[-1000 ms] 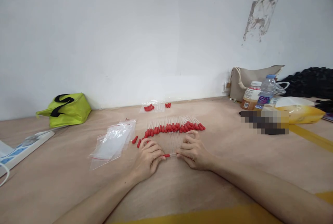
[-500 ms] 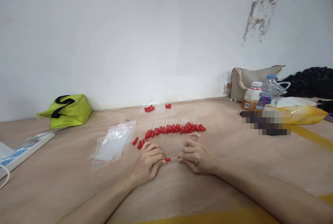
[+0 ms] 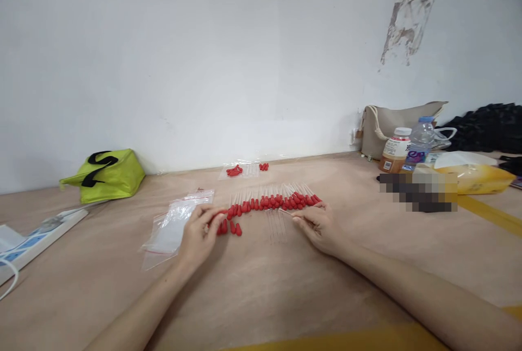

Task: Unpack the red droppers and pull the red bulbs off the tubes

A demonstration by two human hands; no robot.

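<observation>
My left hand (image 3: 199, 234) pinches a small red rubber bulb (image 3: 222, 212) between thumb and fingers. Just below its fingertips lie several loose red bulbs (image 3: 238, 229) on the brown tabletop. With thumb and fingertips closed, my right hand (image 3: 320, 227) grips one end of a thin clear tube (image 3: 286, 213), near a row of droppers (image 3: 265, 203) with red bulbs. The stems of that row point toward the wall. Between the hands, several thin clear tubes (image 3: 277, 228) lie side by side without bulbs.
Clear zip bags (image 3: 175, 226) lie left of my left hand. Behind the row is a bag (image 3: 248, 171) with red bulbs. A power strip (image 3: 44, 234) and yellow-green pouch (image 3: 112, 177) sit left; bottles (image 3: 395, 151) and a yellow packet (image 3: 477, 178) stand right.
My hands were close together, holding a red bulb and a clear tube end to end. They have moved apart: the left up and leftward to the loose bulbs, the right up and slightly rightward.
</observation>
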